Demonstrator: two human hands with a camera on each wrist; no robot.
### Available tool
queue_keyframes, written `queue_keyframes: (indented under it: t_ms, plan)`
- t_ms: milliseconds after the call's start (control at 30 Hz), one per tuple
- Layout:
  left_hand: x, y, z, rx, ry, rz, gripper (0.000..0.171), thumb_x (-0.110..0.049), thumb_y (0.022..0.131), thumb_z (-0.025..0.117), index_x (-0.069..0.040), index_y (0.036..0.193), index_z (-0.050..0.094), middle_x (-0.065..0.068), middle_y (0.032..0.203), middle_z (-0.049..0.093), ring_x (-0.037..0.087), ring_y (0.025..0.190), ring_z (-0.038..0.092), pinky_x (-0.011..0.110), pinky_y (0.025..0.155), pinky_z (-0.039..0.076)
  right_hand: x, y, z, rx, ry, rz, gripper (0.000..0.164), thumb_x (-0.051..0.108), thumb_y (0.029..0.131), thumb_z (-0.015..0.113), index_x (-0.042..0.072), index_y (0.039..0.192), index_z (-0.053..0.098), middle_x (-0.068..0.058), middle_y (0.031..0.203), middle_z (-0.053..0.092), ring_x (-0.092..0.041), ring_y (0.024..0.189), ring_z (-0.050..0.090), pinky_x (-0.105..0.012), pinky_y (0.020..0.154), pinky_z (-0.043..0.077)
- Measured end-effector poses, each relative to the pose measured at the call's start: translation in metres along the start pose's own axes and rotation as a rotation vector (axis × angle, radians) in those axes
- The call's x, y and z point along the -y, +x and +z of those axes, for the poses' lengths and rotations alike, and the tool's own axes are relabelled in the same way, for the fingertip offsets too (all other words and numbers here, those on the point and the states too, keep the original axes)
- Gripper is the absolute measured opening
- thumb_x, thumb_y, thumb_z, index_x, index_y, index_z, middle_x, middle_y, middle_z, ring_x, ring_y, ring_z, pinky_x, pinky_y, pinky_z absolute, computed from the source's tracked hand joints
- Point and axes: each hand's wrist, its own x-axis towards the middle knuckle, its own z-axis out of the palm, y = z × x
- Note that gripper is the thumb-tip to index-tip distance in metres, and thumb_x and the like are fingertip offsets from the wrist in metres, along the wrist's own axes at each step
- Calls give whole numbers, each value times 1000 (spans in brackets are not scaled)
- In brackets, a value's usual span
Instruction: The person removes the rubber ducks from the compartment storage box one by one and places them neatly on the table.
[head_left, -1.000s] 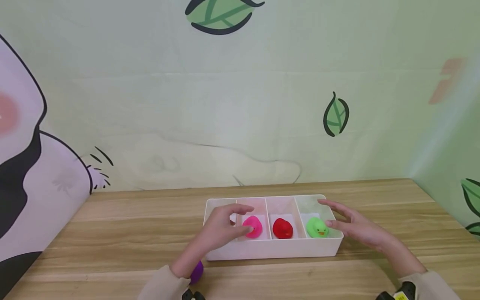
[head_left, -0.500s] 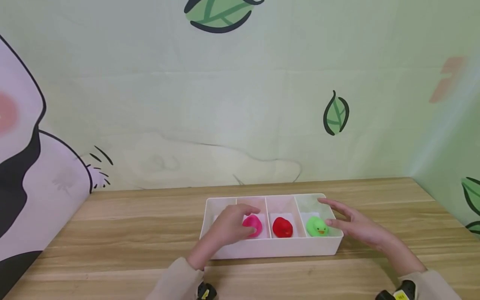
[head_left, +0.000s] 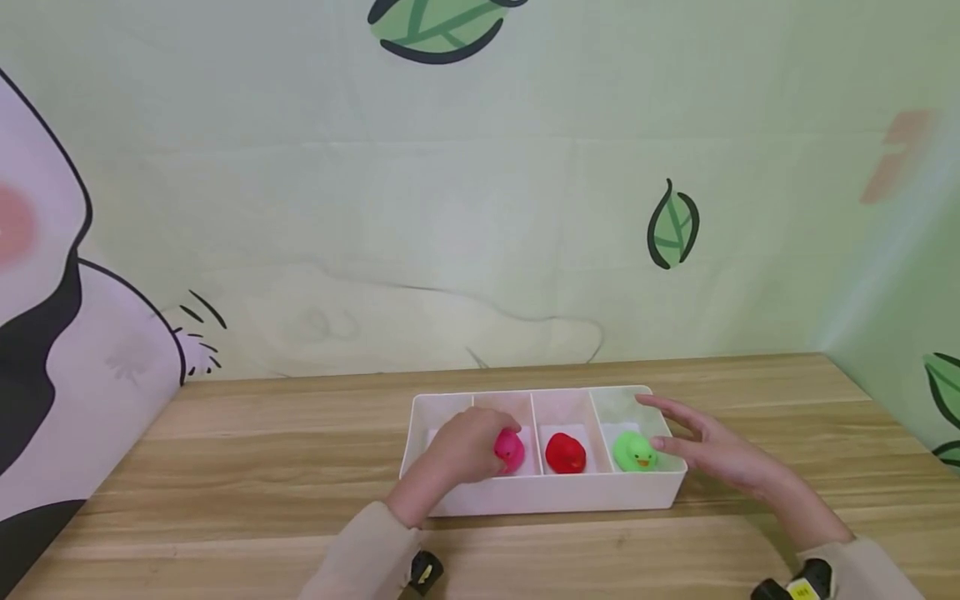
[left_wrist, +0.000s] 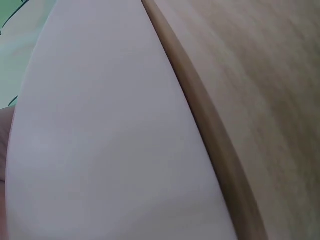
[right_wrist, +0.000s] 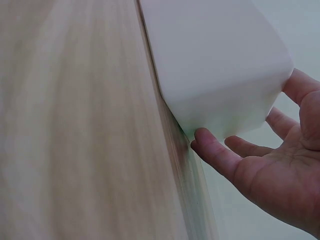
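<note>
My left hand (head_left: 467,443) reaches over the front wall of a white divided box (head_left: 555,494), in the head view. Its fingers and thumb curl round a pink rubber duck (head_left: 511,451) in the second compartment from the left. A red rubber duck (head_left: 566,454) sits in the third compartment and a green rubber duck (head_left: 634,452) in the rightmost one. At the right end my right hand (head_left: 720,450) holds the box, thumb and forefinger hooked over the rim. The right wrist view shows its other fingers (right_wrist: 217,150) outside the end wall. The left wrist view shows mostly the front wall (left_wrist: 110,130).
The box stands on a wood-grain table (head_left: 262,467). A backdrop (head_left: 480,217) with printed leaves rises behind, and a side panel (head_left: 900,333) borders the right. Part of the leftmost compartment shows behind my left hand.
My left hand has moved right and closed round the pink duck. A purple object near the left wrist has gone out of sight behind the sleeve. The right hand stays put.
</note>
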Motion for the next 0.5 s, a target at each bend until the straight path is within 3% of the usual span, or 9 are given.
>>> queue_keyframes:
  t_ms: [200, 500]
  plan:
    - [1, 0, 0, -32, -16, 35, 33, -9, 71, 75, -2, 101, 67, 7, 93, 66, 21, 85, 58, 25, 67, 48, 1, -1, -1, -8, -14, -4, 62, 27, 90, 56, 15, 143, 26, -26, 148, 5, -52, 129, 10, -64, 90, 34]
    - [6, -8, 0, -99, -138, 23, 37, -12, 71, 76, -3, 106, 66, 5, 94, 66, 18, 84, 57, 24, 67, 48, 1, 0, -1, 1, -4, -13, 62, 25, 90, 56, 14, 143, 26, -26, 148, 4, -52, 129, 10, -64, 88, 36]
